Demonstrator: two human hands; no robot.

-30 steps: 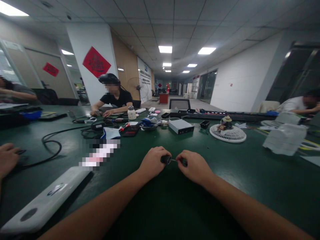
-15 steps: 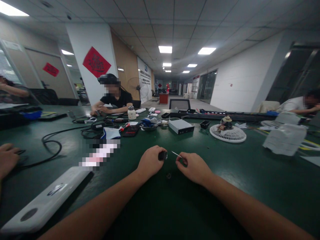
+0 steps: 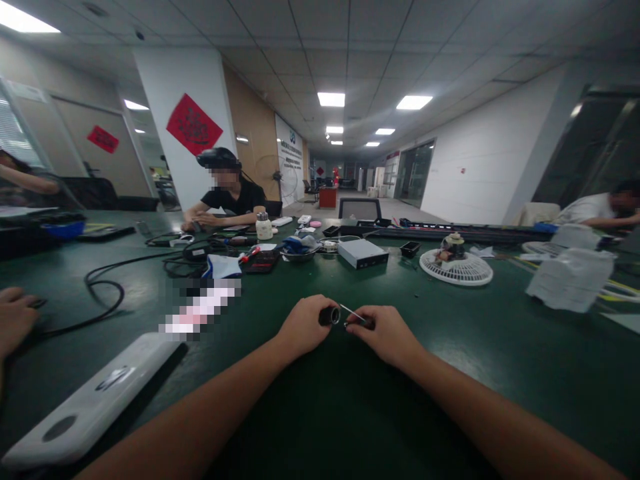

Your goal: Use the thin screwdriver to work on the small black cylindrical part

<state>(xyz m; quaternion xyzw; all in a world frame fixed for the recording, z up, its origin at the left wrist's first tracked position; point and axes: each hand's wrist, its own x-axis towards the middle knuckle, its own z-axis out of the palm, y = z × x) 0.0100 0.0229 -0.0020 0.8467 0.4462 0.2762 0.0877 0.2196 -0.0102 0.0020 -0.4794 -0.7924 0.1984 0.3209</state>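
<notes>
Just above the green table (image 3: 320, 413), my left hand (image 3: 306, 324) is closed round a small black cylinder (image 3: 329, 315), whose round open end faces right. My right hand (image 3: 384, 332) pinches a thin metal rod with a dark handle (image 3: 356, 313), its tip pointing left close to the cylinder's open end. A tiny part (image 3: 346, 325) shows at the right fingertips; what it is I cannot make out. The two hands are a small gap apart.
A long white device (image 3: 95, 400) lies at the left, near black cables (image 3: 120, 293) and another person's hand (image 3: 17, 317). Farther back are a grey metal box (image 3: 363, 253), a white fan grille with motor (image 3: 455, 267), and a white bottle (image 3: 263, 227). Other people sit around the table.
Both hands have come closer together, the rod's tip now near the cylinder's opening. The small dark piece that lay on the table below the hands no longer shows there.
</notes>
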